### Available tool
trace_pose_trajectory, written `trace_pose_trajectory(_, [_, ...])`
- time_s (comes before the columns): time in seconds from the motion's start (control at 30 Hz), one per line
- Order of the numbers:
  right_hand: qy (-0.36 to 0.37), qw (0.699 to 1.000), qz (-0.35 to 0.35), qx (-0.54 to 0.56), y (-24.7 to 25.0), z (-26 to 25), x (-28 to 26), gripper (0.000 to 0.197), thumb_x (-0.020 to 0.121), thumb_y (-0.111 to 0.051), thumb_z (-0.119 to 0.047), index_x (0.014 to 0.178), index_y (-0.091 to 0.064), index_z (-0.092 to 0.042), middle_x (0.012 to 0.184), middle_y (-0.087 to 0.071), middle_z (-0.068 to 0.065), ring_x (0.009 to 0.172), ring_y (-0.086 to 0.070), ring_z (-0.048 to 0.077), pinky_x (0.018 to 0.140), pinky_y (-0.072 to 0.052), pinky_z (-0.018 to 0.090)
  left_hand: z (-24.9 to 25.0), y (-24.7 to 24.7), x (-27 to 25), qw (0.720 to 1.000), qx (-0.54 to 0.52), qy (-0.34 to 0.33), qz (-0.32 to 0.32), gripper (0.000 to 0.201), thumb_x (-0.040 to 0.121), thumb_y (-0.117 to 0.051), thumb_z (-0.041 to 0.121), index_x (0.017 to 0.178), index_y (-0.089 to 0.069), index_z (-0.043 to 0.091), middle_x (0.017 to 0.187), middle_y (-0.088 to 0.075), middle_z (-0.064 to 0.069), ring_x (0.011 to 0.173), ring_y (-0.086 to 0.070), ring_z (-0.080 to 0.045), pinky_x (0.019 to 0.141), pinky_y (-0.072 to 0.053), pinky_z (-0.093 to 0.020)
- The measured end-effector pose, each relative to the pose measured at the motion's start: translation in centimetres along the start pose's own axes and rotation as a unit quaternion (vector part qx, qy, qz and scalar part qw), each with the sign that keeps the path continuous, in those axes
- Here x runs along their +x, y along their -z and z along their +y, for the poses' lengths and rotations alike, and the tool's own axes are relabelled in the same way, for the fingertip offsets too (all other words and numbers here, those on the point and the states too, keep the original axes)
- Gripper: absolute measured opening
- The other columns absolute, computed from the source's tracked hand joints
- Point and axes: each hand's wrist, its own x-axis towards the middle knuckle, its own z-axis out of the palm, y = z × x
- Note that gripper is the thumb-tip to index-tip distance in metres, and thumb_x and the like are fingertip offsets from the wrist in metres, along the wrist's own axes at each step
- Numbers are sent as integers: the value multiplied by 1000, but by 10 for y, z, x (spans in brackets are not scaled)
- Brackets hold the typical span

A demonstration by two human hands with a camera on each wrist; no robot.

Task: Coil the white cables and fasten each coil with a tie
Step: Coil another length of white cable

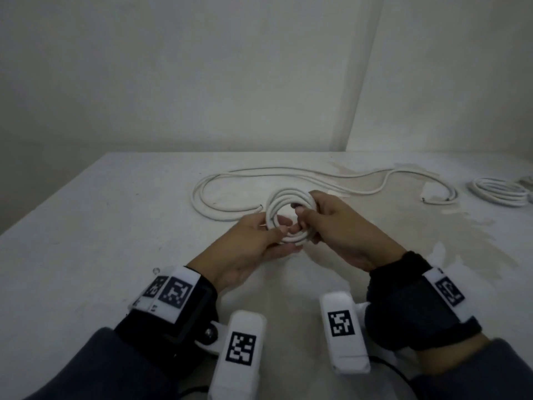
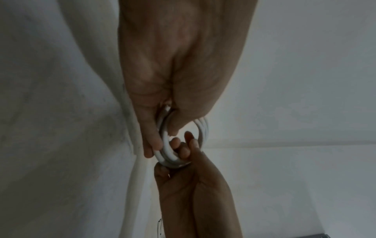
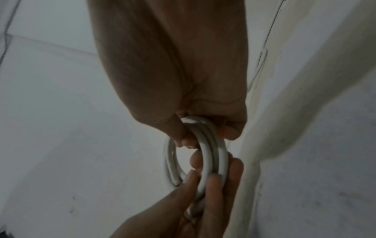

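While both our hands, left hand (image 1: 253, 235) and right hand (image 1: 334, 226), clamp the coil (image 1: 284, 203) above the table (image 1: 115, 226) to stop it springing open, loose cable (image 1: 219, 180) lies just behind the coil, untied.

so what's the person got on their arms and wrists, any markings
Both hands, left hand and right hand, are bare. Each forearm has a dark grey sleeve, a black wrist strap and white blocks carrying black-and-white square markers. A white box-shaped camera unit, also bearing a marker, juts from each wrist.
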Motion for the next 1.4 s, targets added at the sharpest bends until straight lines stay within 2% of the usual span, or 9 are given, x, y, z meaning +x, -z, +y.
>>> trace_pose_trajectory(0.17, [46, 996, 51, 62, 2, 0, 3, 16, 91, -62, -8, 106, -62, -14, 78, -66, 4, 59, -62, 5, 52, -46, 19, 6, -4, -1, 989, -140, -7, 43, 20, 94, -47, -7, 113, -55, -8, 99, -71, -24, 84, -72, -35, 64, -59, -24])
trace_pose_trajectory(0.33, [41, 995, 27, 84, 5, 3, 3, 20, 90, -64, -12, 106, -69, -22, 80, -68, 9, 70, -63, 14, 62, -51, 26, 5, -8, -5, 983, -180, 5, 24, 11, 95, -46, -6, 97, -56, -3, 97, -71, -24, 91, -71, -35, 65, -59, -24])
trace_pose_trajectory(0.53, [66, 996, 54, 37, 11, 1, 1, 28, 88, -67, -10, 115, -69, -14, 68, -67, 5, 60, -58, 9, 53, -46, 19, 5, -5, -6, 1000, -25, -1, 11, 27, 94, -55, 8, 117, -57, -6, 113, -68, -22, 100, -68, -31, 83, -58, -34])
trace_pose_trajectory(0.7, [79, 995, -23, -56, 12, -2, -4, 24, 88, -67, -10, 111, -72, -13, 60, -67, -10, 48, -51, 0, 47, -38, 13, 12, 3, -3, 983, 125, -97, 92, 33, 88, -65, 16, 119, -58, 10, 97, -72, -11, 76, -70, -16, 74, -58, -30])
trace_pose_trajectory(0.87, [73, 997, -16, -22, 12, -4, -5, 19, 83, -73, -13, 101, -69, -11, 65, -69, 10, 49, -54, 4, 47, -37, 11, 11, -2, -3, 967, 223, -117, 43, 28, 99, -47, 21, 114, -62, 3, 78, -59, -2, 48, -47, 0, 70, -51, -29])
trace_pose_trajectory(1.03, [99, 994, 44, -2, 10, -3, -1, 24, 73, -82, -17, 92, -68, -9, 73, -74, 8, 58, -61, 7, 52, -42, 14, 7, -5, 0, 987, 75, -110, 86, 26, 100, -45, 17, 110, -66, 4, 83, -57, -9, 45, -46, -1, 63, -42, -26])
trace_pose_trajectory(1.13, [106, 993, 44, -16, 9, -1, 0, 35, 72, -82, -18, 106, -74, -18, 79, -75, 2, 57, -58, 5, 55, -45, 17, 5, -5, 3, 987, -45, -99, 117, 25, 100, -45, 13, 113, -62, 1, 73, -49, -3, 43, -47, -3, 53, -45, -16])
trace_pose_trajectory(1.3, [81, 992, 34, -94, 8, 7, 6, 42, 86, -70, -21, 127, -61, -24, 72, -73, -1, 53, -58, 9, 55, -49, 21, 1, -8, 5, 979, -151, -102, 90, 27, 100, -41, 9, 123, -53, 0, 71, -46, -1, 50, -38, -6, 57, -48, -18])
trace_pose_trajectory(1.4, [99, 986, 46, -126, 9, 8, 7, 30, 91, -64, -16, 120, -66, -19, 75, -74, -1, 53, -59, 6, 53, -47, 22, 0, -10, 4, 980, -171, -92, 52, 22, 99, -41, 9, 116, -55, 4, 71, -51, -1, 51, -43, -6, 65, -50, -22])
